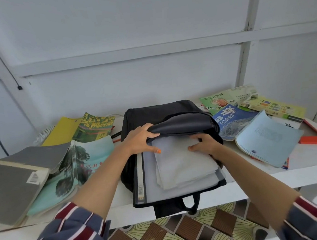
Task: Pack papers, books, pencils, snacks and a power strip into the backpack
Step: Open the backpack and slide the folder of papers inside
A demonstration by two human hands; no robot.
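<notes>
A patterned floor [183,232] shows nearest, below the white table [274,178]. Two striped sleeves, the left sleeve [68,236] and the right sleeve [312,219], reach in over the table's edge.

The black backpack [160,112] lies flat on the table with its mouth toward the person. Its carry handle [190,203] hangs over the near edge. A clear folder [140,179] with a barcode on its spine sticks out of the mouth. On the folder lies a stack of white papers [182,161], partly inside the backpack.

The left hand [140,138] grips the backpack's upper flap at the left of the mouth, fingers curled over the fabric and thumb below, holding it raised. The right hand [205,143] rests on the papers at the right of the mouth, fingers bent and thumb lying on top. It seems to hold the stack's edge, though the fingertips are hidden.

Left of the backpack lie a grey book [8,188] and a teal book [70,169] with trees on its cover. Beyond them is a book with yellow flowers [95,128].

Right of the backpack lies a pale blue booklet [266,139], with an orange object [316,136] beyond it. Farther back are a blue book [232,117] and a green book [219,99].
</notes>
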